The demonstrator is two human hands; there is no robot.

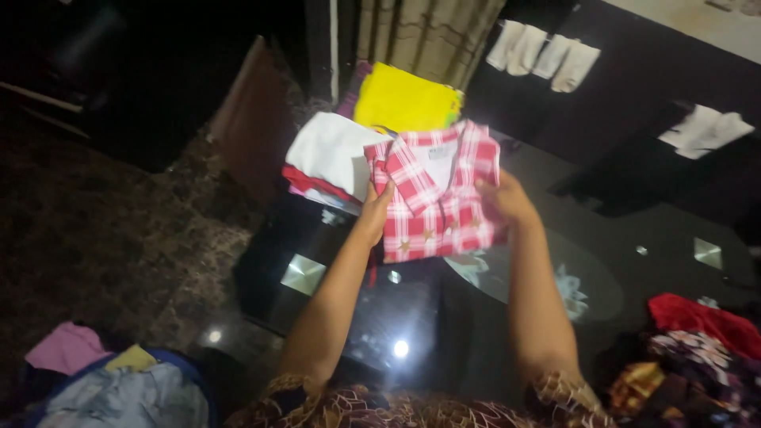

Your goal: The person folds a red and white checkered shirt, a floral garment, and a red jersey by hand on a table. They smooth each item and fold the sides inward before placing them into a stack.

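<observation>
A folded red-and-white plaid shirt (437, 195) is held out over a dark glossy table (333, 261). My left hand (375, 208) grips its left edge and my right hand (506, 198) grips its right edge. Just beyond the shirt lie folded clothes: a white piece (329, 150) on top of a red one, and a yellow piece (404, 101) farther back.
Loose clothes are heaped at the lower left (111, 384) and at the lower right (697, 357). White cloths (543, 54) hang on a dark surface at the back right. A marble-patterned floor (95, 238) spreads to the left, and a curtain (428, 32) hangs behind.
</observation>
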